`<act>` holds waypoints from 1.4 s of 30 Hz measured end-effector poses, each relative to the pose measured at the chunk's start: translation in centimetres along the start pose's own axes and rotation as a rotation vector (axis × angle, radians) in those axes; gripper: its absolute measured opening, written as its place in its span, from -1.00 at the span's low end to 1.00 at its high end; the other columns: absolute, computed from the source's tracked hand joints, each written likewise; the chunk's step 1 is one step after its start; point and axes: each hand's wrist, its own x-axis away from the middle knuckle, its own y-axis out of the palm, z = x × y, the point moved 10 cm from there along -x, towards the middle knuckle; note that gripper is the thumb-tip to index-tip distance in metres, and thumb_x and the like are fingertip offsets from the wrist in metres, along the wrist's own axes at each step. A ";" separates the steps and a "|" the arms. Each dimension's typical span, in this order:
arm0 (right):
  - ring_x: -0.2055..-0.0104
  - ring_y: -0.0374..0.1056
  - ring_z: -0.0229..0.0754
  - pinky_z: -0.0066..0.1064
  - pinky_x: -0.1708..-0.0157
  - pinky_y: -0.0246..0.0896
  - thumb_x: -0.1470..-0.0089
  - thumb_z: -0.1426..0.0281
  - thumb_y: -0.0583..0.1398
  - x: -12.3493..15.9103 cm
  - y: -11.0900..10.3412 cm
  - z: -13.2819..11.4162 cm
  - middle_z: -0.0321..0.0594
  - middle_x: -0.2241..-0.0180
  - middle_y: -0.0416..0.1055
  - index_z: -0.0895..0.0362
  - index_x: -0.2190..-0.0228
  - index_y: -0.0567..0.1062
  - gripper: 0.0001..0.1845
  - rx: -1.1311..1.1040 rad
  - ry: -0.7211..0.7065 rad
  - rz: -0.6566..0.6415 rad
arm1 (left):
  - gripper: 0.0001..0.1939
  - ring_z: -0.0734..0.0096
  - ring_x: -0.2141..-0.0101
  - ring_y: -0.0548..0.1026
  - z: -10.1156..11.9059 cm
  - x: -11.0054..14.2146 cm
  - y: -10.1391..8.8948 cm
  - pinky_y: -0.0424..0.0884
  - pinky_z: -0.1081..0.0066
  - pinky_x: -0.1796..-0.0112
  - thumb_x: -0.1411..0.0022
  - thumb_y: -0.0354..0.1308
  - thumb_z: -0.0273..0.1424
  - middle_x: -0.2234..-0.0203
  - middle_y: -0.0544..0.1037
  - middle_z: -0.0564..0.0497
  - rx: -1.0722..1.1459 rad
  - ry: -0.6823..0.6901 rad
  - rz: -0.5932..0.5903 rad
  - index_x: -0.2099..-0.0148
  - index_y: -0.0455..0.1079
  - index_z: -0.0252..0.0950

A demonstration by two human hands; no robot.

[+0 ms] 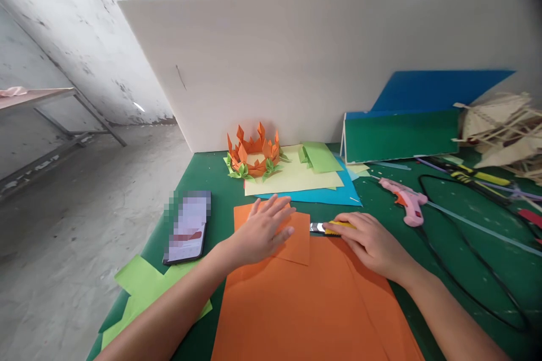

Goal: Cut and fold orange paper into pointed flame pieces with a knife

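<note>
While the person's left hand (267, 229) lies open, fingers spread, over a small orange paper sheet (298, 240), I see the right hand (367, 237) curled around a yellow utility knife (322, 228) (its blade points left, toward that sheet). Larger orange sheets (292, 304) lie nearer the person; a folded-paper crown (254, 161) sits beyond the hands.

Craft workshop: glue gun (407, 198), orange paper (309, 304).
</note>
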 end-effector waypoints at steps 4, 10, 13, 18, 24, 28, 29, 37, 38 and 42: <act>0.03 0.36 -0.03 -0.17 0.12 0.33 -0.26 0.47 0.03 -0.3 -0.4 -0.6 -0.14 0.04 0.43 -0.11 -0.15 0.38 -0.52 0.006 -0.004 0.013 | -0.40 -0.07 -0.37 -0.22 -0.3 -0.2 2.8 -0.17 -0.21 -0.27 -0.45 -0.26 -0.08 -0.39 -0.05 -0.02 -0.132 -0.025 -0.043 -0.42 -0.08 -0.19; 0.05 0.38 -0.04 -0.23 0.19 0.37 -0.28 0.47 0.00 0.0 -0.5 -0.5 -0.12 0.05 0.44 -0.13 -0.14 0.40 -0.52 0.033 0.000 0.026 | -0.37 -0.08 -0.36 -0.13 0.3 -0.1 4.1 -0.11 -0.17 -0.28 -0.44 -0.23 -0.06 -0.38 -0.01 0.00 -0.212 0.046 -0.033 -0.43 -0.09 -0.20; 0.05 0.38 -0.04 -0.25 0.22 0.37 -0.28 0.47 0.00 0.2 -0.5 -0.4 -0.11 0.07 0.44 -0.12 -0.14 0.40 -0.52 0.029 -0.002 0.013 | -0.36 -0.07 -0.36 -0.13 0.5 0.0 4.3 -0.11 -0.15 -0.28 -0.43 -0.23 -0.04 -0.38 -0.04 -0.01 -0.233 0.068 -0.046 -0.43 -0.10 -0.20; 0.17 0.41 -0.08 -0.32 0.33 0.36 -0.30 0.37 0.04 -0.1 -0.3 -0.6 -0.14 0.16 0.46 -0.11 -0.15 0.39 -0.57 0.009 -0.006 -0.032 | -0.35 -0.08 -0.36 -0.13 0.6 0.1 4.5 -0.11 -0.15 -0.27 -0.43 -0.27 -0.03 -0.38 -0.03 -0.01 -0.270 0.098 -0.040 -0.43 -0.12 -0.20; 0.17 0.40 -0.08 -0.33 0.34 0.34 -0.32 0.38 0.01 -0.4 -0.3 0.0 -0.15 0.18 0.47 -0.12 -0.14 0.39 -0.58 0.048 0.022 0.002 | -0.35 -0.07 -0.36 -0.13 0.5 0.1 4.8 -0.13 -0.15 -0.27 -0.43 -0.30 -0.03 -0.38 -0.04 -0.02 -0.294 0.108 -0.039 -0.44 -0.13 -0.20; 0.14 0.40 -0.07 -0.31 0.32 0.33 -0.32 0.43 -0.01 -0.3 -0.3 0.9 -0.14 0.15 0.47 -0.15 -0.12 0.42 -0.56 0.087 0.033 0.012 | -0.36 -0.07 -0.36 -0.12 0.5 0.1 4.7 -0.13 -0.14 -0.27 -0.44 -0.29 -0.04 -0.38 -0.04 -0.02 -0.295 0.111 -0.034 -0.44 -0.13 -0.19; 0.13 0.40 -0.06 -0.30 0.32 0.33 -0.32 0.44 -0.01 -0.3 -0.4 1.1 -0.14 0.15 0.47 -0.15 -0.11 0.43 -0.56 0.100 0.034 0.022 | -0.36 -0.08 -0.36 -0.12 0.6 0.1 4.6 -0.12 -0.15 -0.27 -0.44 -0.29 -0.04 -0.38 -0.03 -0.02 -0.294 0.115 -0.029 -0.43 -0.12 -0.19; 0.10 0.41 -0.05 -0.27 0.28 0.33 -0.31 0.42 0.00 -0.5 -0.9 1.5 -0.15 0.13 0.49 -0.16 -0.05 0.49 -0.58 0.147 0.002 0.104 | -0.37 0.01 -0.36 -0.13 0.7 0.1 4.8 -0.18 -0.15 -0.28 -0.45 -0.32 -0.06 -0.38 -0.07 -0.02 -0.275 0.123 -0.070 -0.44 -0.17 -0.19; 0.10 0.41 -0.04 -0.28 0.28 0.33 -0.32 0.41 -0.01 -0.6 -0.8 1.4 -0.15 0.13 0.49 -0.16 -0.06 0.48 -0.58 0.149 0.001 0.105 | -0.38 0.02 -0.37 -0.13 0.7 0.1 4.9 -0.18 -0.14 -0.28 -0.45 -0.31 -0.07 -0.38 -0.08 -0.02 -0.271 0.126 -0.075 -0.44 -0.17 -0.18; 0.09 0.41 -0.05 -0.28 0.28 0.31 -0.33 0.39 -0.01 -1.5 -0.3 1.3 -0.15 0.11 0.48 -0.19 -0.09 0.45 -0.58 0.140 -0.001 0.091 | -0.40 0.05 -0.37 -0.13 0.8 0.1 4.9 -0.20 -0.12 -0.28 -0.46 -0.30 -0.09 -0.38 -0.07 0.01 -0.266 0.151 -0.059 -0.44 -0.19 -0.14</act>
